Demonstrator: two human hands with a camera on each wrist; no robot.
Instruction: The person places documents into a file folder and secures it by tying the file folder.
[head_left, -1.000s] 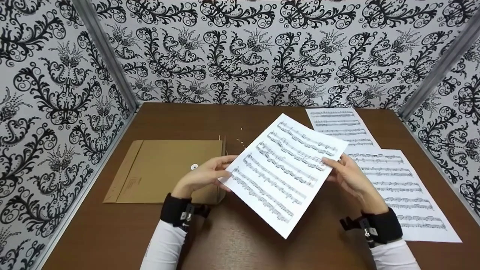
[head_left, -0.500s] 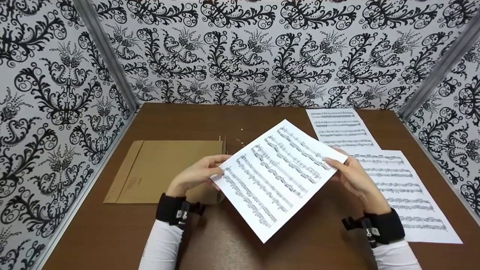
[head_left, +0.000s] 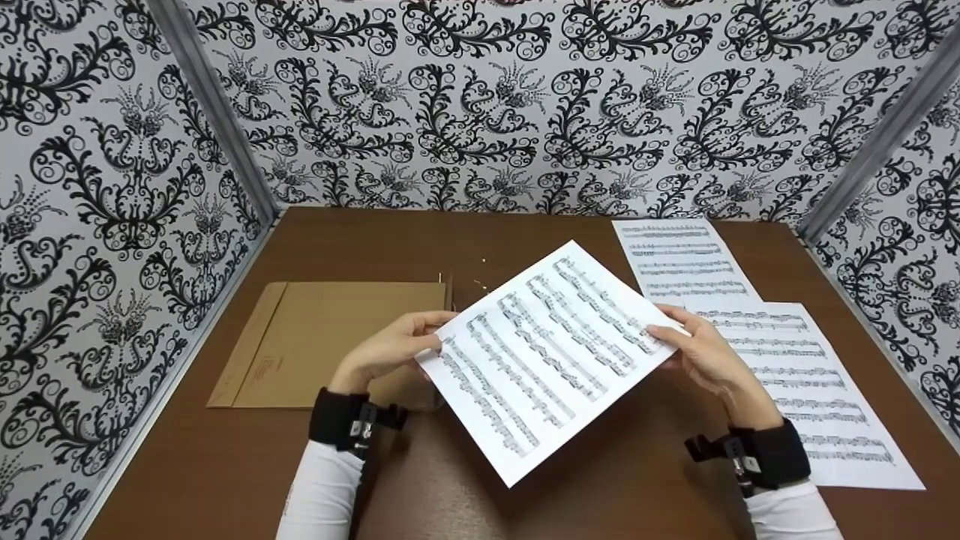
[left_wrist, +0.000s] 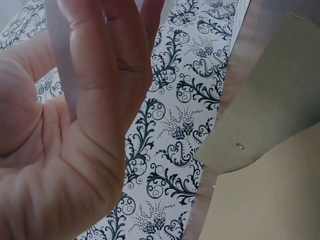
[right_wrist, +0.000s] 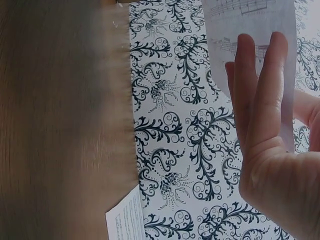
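A sheet of music (head_left: pixel 547 360), white with printed staves, is held up tilted over the table between both hands. My left hand (head_left: pixel 390 349) pinches its left corner, thumb on the printed face and fingers behind. At the right corner my right hand (head_left: pixel 709 356) pinches it the same way. The right wrist view has the straight fingers (right_wrist: pixel 267 100) lying against the back of the sheet (right_wrist: pixel 240 25). In the left wrist view, the paper's edge (left_wrist: pixel 62 60) runs between the thumb side and the fingers of the left hand (left_wrist: pixel 75 150).
A brown cardboard envelope (head_left: pixel 322 337) lies at the left, its right part behind the left hand. Two more music sheets lie at the right, one farther back (head_left: pixel 686 259), one nearer (head_left: pixel 832 405). Patterned walls (head_left: pixel 480 97) enclose the brown table (head_left: pixel 450 487).
Both hands have turned the music sheet clockwise, its near corner swinging left. The left hand has shifted slightly left with it. Envelope and other sheets stay in place.
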